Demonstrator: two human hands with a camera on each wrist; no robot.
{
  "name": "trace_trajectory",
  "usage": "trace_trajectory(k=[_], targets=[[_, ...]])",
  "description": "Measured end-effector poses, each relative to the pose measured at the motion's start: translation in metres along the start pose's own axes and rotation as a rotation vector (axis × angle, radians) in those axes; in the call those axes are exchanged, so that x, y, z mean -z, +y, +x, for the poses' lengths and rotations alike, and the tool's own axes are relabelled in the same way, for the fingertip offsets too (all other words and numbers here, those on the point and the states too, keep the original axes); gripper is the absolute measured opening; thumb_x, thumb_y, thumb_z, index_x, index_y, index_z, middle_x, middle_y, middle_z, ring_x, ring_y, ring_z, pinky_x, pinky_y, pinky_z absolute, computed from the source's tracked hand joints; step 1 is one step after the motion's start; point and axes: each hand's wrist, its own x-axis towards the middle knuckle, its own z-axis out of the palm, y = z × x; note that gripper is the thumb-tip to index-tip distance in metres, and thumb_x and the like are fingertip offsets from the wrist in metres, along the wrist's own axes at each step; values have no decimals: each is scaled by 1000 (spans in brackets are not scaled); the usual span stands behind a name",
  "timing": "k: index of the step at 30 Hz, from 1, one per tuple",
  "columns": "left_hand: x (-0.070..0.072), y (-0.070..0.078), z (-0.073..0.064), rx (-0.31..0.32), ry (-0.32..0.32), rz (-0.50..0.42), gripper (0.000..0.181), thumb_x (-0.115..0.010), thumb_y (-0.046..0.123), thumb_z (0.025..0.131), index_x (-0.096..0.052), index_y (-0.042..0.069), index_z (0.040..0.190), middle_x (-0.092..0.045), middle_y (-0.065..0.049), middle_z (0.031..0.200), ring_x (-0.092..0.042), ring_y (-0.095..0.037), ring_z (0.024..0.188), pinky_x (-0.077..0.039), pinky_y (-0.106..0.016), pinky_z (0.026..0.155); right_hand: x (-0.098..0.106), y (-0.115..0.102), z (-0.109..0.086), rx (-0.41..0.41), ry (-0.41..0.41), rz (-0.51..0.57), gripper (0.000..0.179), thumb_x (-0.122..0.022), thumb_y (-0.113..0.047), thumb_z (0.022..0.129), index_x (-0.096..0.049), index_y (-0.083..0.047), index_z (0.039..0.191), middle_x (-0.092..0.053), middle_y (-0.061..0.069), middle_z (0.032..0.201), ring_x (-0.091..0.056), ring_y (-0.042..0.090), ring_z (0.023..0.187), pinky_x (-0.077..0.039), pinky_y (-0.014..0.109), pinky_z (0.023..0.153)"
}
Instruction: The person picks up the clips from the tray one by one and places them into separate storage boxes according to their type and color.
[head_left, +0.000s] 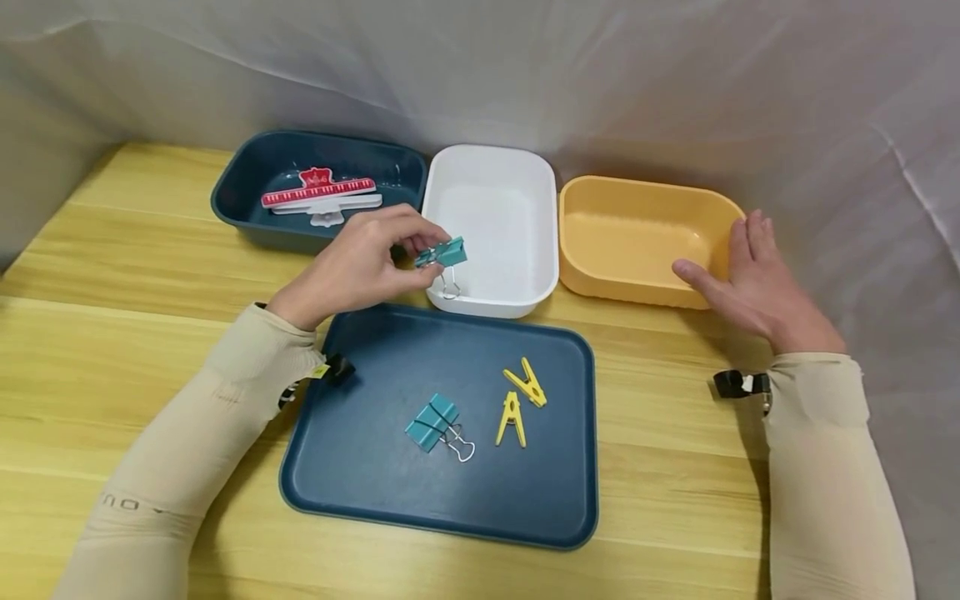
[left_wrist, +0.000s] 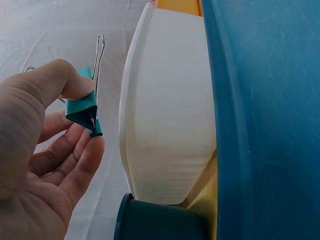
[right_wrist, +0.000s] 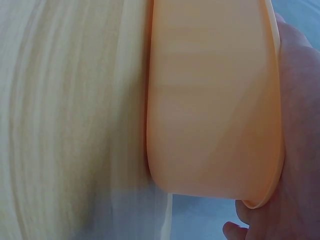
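Head view: my left grip (head_left: 367, 254) pinches a binder clip (head_left: 444, 252), right grip (head_left: 761, 287) straight-fingered; long clips (head_left: 318, 193) seem sorted; another binder clip (head_left: 433, 422), pegs (head_left: 533, 388) remain inside the tray's (head_left: 352, 467) edge.

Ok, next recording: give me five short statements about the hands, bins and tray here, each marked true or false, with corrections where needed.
1. The left hand holds a teal binder clip by the white bin. True.
2. The right hand touches the white bin. False: it touches the yellow bin, at that bin's right end.
3. The white bin stands between the dark blue bin and the yellow bin. True.
4. The dark blue bin has nothing in it. False: a red clip and a white clip lie inside.
5. Two yellow clothespins lie on the tray. True.
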Motion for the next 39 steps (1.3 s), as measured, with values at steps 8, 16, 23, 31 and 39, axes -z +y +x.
trace_trajectory(k=[8,16,23,31,39], targets=[[-2,-2,0,-20,-13,-2,36,-79,22,91,-73,10,125,-68,-6,110,-62,-18,96,-55,-33,79,1,0,-2,-7,-1,-8,107,-36,-73,100,26,-6,157,42,7,161,39,33,151,9,67,126],[-6,-2,-1,-4,-42,-22,38,-79,22,92,-72,11,127,-68,-5,113,-62,-17,99,-58,-34,81,1,0,-4,-8,-2,3,108,-37,-73,100,27,-7,156,42,7,161,40,32,151,10,67,125],[-8,-2,0,-1,-44,-23,38,-78,24,93,-72,11,128,-68,-5,113,-63,-17,100,-56,-31,81,1,-1,-5,-10,-2,0,108,-37,-73,100,26,-6,156,42,7,161,40,32,151,10,67,125],[-9,-1,1,-8,-40,-30,37,-78,23,92,-73,11,127,-68,-4,112,-62,-16,97,-55,-28,79,4,0,-8,-24,-4,-2,108,-36,-75,99,26,-8,157,42,5,161,38,33,152,7,69,125],[-9,-1,5,-15,-30,-9,36,-77,24,93,-73,11,126,-69,-4,111,-63,-16,96,-54,-26,76,3,-2,-9,-23,-2,3,109,-37,-76,98,25,-8,157,41,5,162,38,33,152,7,69,125]])
